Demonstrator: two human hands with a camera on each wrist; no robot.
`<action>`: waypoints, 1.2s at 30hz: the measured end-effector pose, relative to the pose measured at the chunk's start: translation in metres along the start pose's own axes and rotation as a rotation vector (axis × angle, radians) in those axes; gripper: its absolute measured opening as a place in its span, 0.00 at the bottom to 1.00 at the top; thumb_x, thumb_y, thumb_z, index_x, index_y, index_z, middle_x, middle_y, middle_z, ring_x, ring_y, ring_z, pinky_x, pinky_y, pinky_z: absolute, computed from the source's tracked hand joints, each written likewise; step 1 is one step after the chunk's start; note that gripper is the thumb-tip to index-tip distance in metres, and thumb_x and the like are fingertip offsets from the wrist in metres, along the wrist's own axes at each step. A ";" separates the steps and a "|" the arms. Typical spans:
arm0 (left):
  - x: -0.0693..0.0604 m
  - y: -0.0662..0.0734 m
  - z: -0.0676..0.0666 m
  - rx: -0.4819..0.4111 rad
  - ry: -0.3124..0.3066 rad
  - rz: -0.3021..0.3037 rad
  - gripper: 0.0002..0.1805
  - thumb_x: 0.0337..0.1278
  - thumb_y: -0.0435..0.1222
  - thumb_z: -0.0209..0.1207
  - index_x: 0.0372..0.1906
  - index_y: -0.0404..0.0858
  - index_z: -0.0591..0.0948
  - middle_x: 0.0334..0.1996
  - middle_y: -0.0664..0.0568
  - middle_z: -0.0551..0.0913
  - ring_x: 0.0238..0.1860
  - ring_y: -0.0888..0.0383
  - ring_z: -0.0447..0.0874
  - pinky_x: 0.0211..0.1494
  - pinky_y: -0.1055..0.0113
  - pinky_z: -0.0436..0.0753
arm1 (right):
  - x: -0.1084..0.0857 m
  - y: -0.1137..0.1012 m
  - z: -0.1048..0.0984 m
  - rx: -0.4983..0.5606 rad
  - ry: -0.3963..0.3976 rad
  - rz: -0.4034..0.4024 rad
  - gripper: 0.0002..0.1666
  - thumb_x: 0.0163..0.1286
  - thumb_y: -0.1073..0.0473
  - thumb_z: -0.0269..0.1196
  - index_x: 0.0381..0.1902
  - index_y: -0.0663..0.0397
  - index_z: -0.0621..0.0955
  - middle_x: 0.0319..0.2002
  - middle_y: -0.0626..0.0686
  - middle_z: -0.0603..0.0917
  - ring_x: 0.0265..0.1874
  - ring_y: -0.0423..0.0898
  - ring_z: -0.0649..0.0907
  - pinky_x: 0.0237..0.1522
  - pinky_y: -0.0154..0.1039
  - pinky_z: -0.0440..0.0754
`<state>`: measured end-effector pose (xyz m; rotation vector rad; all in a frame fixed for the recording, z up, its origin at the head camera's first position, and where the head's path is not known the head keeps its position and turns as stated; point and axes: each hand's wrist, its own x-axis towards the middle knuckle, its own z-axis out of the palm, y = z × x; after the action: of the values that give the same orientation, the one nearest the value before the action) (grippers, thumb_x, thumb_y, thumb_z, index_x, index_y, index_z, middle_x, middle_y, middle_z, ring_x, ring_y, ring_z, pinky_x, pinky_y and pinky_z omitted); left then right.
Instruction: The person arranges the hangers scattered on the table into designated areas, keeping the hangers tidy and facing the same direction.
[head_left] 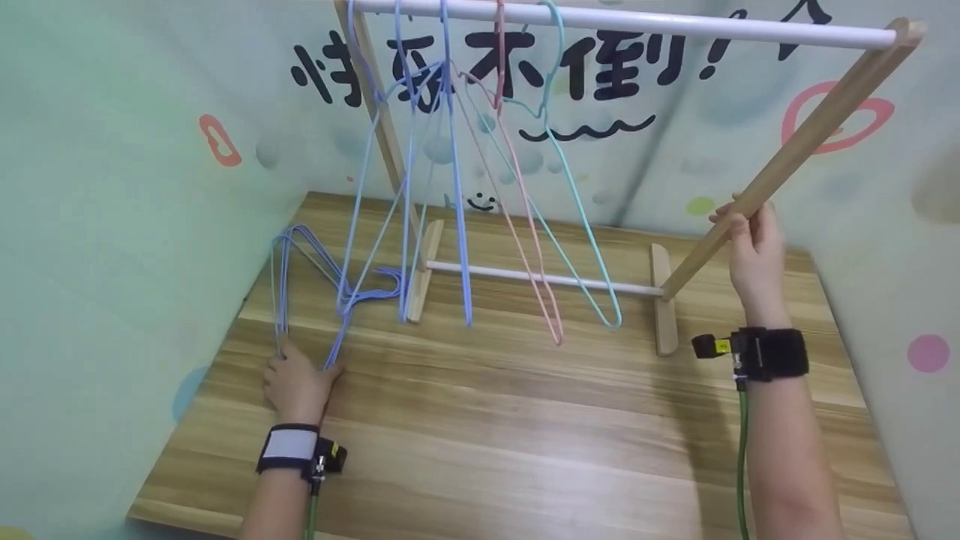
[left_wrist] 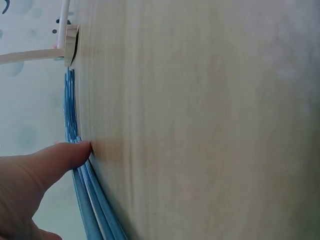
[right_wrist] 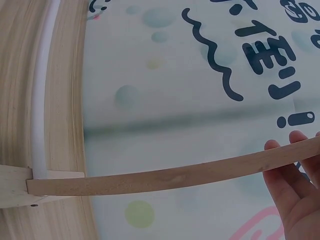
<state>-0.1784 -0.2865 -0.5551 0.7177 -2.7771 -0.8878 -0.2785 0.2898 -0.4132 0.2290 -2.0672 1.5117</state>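
Observation:
My left hand [head_left: 300, 382] holds the near end of a stack of blue clothes hangers [head_left: 349, 334] lying on the wooden table. In the left wrist view the thumb [left_wrist: 65, 157] lies against the edges of the stacked hangers [left_wrist: 95, 205]; most other fingers are hidden. At the right, my right hand [head_left: 757, 255] grips the slanting wooden post [head_left: 795, 161] of a clothes rack. The right wrist view has fingers [right_wrist: 287, 182] around that post [right_wrist: 165, 180]. From the rack's white top bar [head_left: 675, 24] hang blue hangers [head_left: 457, 195], a pink hanger [head_left: 529, 217] and a teal hanger [head_left: 577, 202].
The rack stands on wooden feet [head_left: 664, 315] joined by a white lower bar [head_left: 510, 274]. Patterned walls [head_left: 135, 225] close in the wooden table [head_left: 525, 420] at the back and sides. Green cables [head_left: 742, 457] run from the wrist cameras along both forearms.

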 end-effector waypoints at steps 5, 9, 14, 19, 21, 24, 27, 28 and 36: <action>-0.001 -0.002 -0.004 -0.077 0.006 -0.007 0.57 0.51 0.39 0.68 0.73 0.27 0.40 0.61 0.19 0.56 0.61 0.25 0.55 0.60 0.34 0.60 | -0.005 -0.015 0.002 -0.004 -0.020 0.018 0.16 0.76 0.61 0.48 0.57 0.57 0.72 0.45 0.53 0.79 0.48 0.48 0.79 0.54 0.38 0.72; -0.001 -0.001 -0.009 -0.131 0.016 -0.009 0.57 0.52 0.41 0.66 0.74 0.29 0.38 0.65 0.21 0.53 0.64 0.26 0.52 0.63 0.34 0.56 | -0.007 -0.028 0.004 -0.025 -0.023 0.010 0.15 0.76 0.60 0.49 0.57 0.57 0.72 0.44 0.53 0.79 0.49 0.48 0.79 0.51 0.38 0.73; -0.002 0.002 -0.017 -0.170 0.048 0.007 0.56 0.53 0.43 0.66 0.74 0.31 0.40 0.66 0.22 0.54 0.64 0.27 0.53 0.63 0.34 0.56 | -0.006 -0.030 0.005 -0.018 -0.017 -0.002 0.14 0.75 0.61 0.49 0.56 0.57 0.72 0.44 0.56 0.79 0.48 0.49 0.79 0.51 0.38 0.74; -0.004 0.006 -0.028 -0.271 0.031 -0.015 0.55 0.55 0.47 0.64 0.74 0.31 0.40 0.68 0.25 0.51 0.66 0.29 0.53 0.65 0.36 0.56 | -0.006 -0.028 0.005 -0.014 -0.019 0.001 0.14 0.75 0.61 0.49 0.55 0.57 0.73 0.44 0.55 0.79 0.48 0.50 0.79 0.52 0.38 0.74; -0.005 0.008 -0.034 -0.327 0.017 -0.035 0.55 0.56 0.49 0.63 0.75 0.32 0.40 0.69 0.26 0.51 0.66 0.30 0.55 0.65 0.36 0.57 | -0.005 -0.028 0.004 -0.015 -0.018 0.002 0.14 0.75 0.61 0.49 0.55 0.56 0.73 0.44 0.57 0.79 0.48 0.50 0.79 0.52 0.38 0.74; -0.005 0.013 -0.042 -0.405 -0.007 -0.074 0.55 0.58 0.54 0.59 0.75 0.35 0.38 0.71 0.29 0.49 0.68 0.33 0.54 0.66 0.38 0.56 | -0.004 -0.029 0.004 -0.023 -0.015 0.007 0.14 0.75 0.62 0.49 0.55 0.56 0.73 0.45 0.58 0.79 0.48 0.50 0.79 0.53 0.38 0.74; -0.005 0.018 -0.048 -0.470 -0.019 -0.090 0.53 0.60 0.58 0.55 0.76 0.39 0.38 0.73 0.34 0.47 0.70 0.37 0.51 0.68 0.40 0.54 | -0.004 -0.029 0.004 -0.024 -0.013 0.002 0.13 0.75 0.62 0.49 0.54 0.56 0.73 0.44 0.58 0.79 0.48 0.50 0.79 0.53 0.39 0.74; -0.005 0.020 -0.050 -0.490 -0.021 -0.088 0.53 0.60 0.58 0.55 0.76 0.39 0.39 0.73 0.35 0.46 0.70 0.38 0.50 0.68 0.40 0.54 | -0.004 -0.029 0.004 -0.024 -0.013 0.000 0.13 0.75 0.62 0.49 0.54 0.56 0.73 0.44 0.57 0.79 0.48 0.50 0.79 0.53 0.39 0.75; -0.011 0.039 -0.066 -0.637 -0.018 -0.035 0.48 0.61 0.56 0.56 0.76 0.42 0.45 0.64 0.33 0.64 0.58 0.42 0.69 0.52 0.52 0.74 | -0.002 -0.023 0.003 0.001 -0.024 0.018 0.15 0.76 0.61 0.49 0.57 0.56 0.72 0.45 0.56 0.79 0.49 0.49 0.79 0.52 0.38 0.74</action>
<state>-0.1666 -0.2878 -0.4786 0.6339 -2.2703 -1.6654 -0.2672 0.2783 -0.3958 0.2305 -2.0931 1.5281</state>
